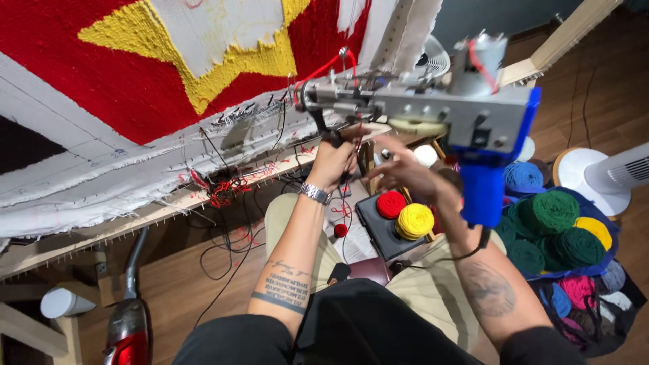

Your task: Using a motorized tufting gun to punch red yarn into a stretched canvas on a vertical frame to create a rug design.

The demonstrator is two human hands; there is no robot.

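**Both hands at the tufting gun's needle end**

At frame centre, the left hand (332,159) was clenched on the black front handle under the grey metal tufting gun with a blue grip (433,111). The right hand (405,172), fingers spread, held nothing I could make out. The gun's long axis ran left to right, needle end leftward at the red strand of yarn (324,67), beside the red-and-yellow tufted cloth (135,74) beyond.
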